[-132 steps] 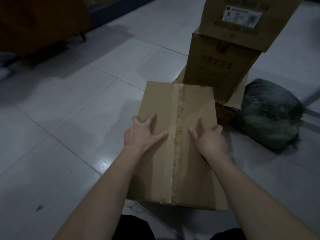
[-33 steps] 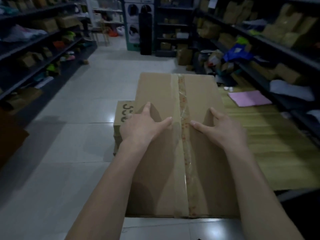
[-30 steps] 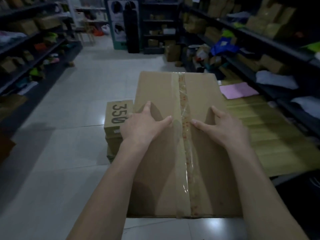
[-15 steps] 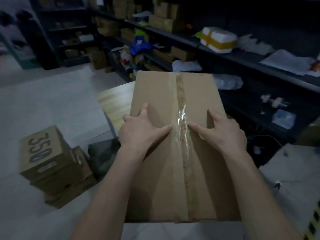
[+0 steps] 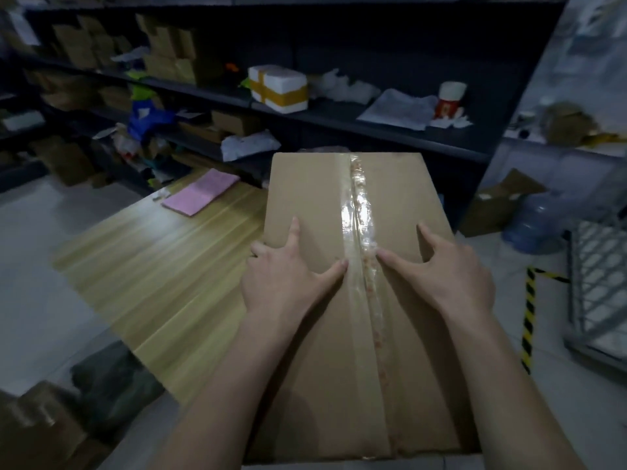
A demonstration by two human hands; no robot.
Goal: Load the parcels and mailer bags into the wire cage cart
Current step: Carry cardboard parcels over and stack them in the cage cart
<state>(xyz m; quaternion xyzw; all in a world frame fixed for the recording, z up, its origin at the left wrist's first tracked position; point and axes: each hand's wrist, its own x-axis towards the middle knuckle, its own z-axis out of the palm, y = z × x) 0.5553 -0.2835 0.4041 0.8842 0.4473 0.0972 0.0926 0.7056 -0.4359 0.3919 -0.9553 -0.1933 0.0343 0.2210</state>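
Step in hand, as I judge it: carrying one cardboard parcel [image 5: 353,198] to the wire cage cart [image 5: 597,283]. The parcel is off the floor, broad face up, close in front of you. In view its left edge overlaps the right edge of the wooden surface [image 5: 163,266]. The cart shows at the right of the view, well apart from the parcel.

To do it well: turn right with your whole body and hold the parcel level. Mind the yellow-and-black striped bar [image 5: 529,320] between you and the cart. The parcel hides the floor at your feet, so step carefully. Get your fingers clear of the wire mesh as you set it in.

Hands: left hand [image 5: 288,279] and right hand [image 5: 451,279] are apart, one each side of the tape seam [image 5: 359,212]. Both are clamped on the parcel. Thumbs point inward toward the seam, forefingers lie up the top face, and outer fingers wrap over the side edges. Your forearms run roughly parallel
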